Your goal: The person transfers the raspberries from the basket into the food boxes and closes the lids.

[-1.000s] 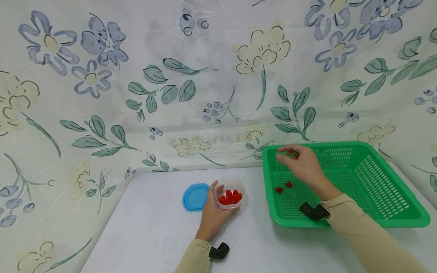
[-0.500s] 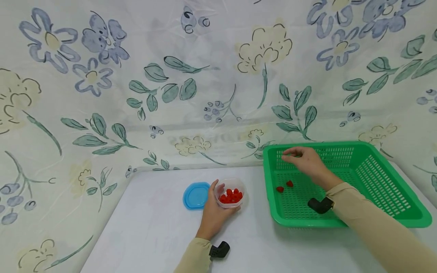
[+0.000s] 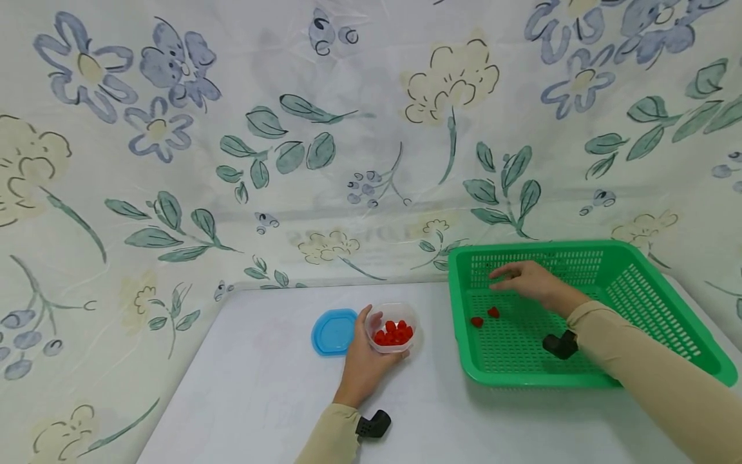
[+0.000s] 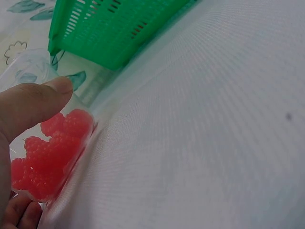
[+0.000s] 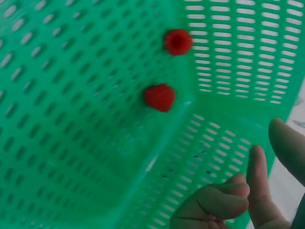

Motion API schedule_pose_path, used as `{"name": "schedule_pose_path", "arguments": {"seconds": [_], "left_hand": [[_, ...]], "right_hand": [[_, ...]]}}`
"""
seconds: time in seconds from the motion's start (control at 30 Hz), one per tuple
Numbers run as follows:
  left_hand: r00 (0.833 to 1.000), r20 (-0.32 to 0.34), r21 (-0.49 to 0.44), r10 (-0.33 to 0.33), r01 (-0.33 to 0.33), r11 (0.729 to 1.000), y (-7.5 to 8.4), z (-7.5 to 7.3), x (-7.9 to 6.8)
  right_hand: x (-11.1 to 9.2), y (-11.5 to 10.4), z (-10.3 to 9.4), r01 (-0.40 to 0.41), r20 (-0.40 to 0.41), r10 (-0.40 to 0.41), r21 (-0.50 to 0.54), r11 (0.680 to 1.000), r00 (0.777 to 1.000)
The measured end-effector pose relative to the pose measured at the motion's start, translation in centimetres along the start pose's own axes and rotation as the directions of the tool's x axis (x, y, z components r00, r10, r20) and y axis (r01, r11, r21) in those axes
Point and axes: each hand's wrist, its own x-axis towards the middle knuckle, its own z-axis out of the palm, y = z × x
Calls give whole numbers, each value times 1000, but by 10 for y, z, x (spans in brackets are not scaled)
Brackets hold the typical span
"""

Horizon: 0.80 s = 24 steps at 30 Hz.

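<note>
My left hand [image 3: 364, 367] grips a small clear plastic tub [image 3: 408, 312] on the white table, thumb on one side and fingers round the other. Several red raspberries [image 3: 394, 335] lie in the tub; the left wrist view shows those raspberries [image 4: 55, 152] through its wall. Over the green basket [image 3: 539, 381] hovers my right hand [image 3: 530, 282], holding nothing, its thumb and index finger apart. Two raspberries lie near the basket's left side: one raspberry [image 5: 160, 98] and a second raspberry [image 5: 178, 42] with its hollow end showing.
A blue lid [image 3: 333, 332] lies flat on the white table [image 3: 261, 374], just left of the tub. Behind the table hangs a floral cloth [image 3: 371, 161], close to the basket's back rim.
My right hand has moved right and lower over the basket, and its fingers have loosened. The left hand and the tub stay in place.
</note>
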Motion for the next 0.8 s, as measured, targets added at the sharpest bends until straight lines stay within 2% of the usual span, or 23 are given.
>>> {"name": "schedule_pose_path", "arguments": {"seconds": [0.17, 0.4, 0.8], "left_hand": [[1000, 2, -4, 1, -1, 1000, 1, -1, 0], [1000, 8, -5, -2, 2, 1000, 2, -1, -1], [1000, 5, -8, -5, 5, 1000, 3, -1, -1]], "right_hand": [[5, 9, -1, -56, 63, 59, -39, 998, 996], [9, 19, 3, -95, 77, 107, -148, 984, 991], [16, 22, 10, -74, 96, 98, -231, 970, 990]]}}
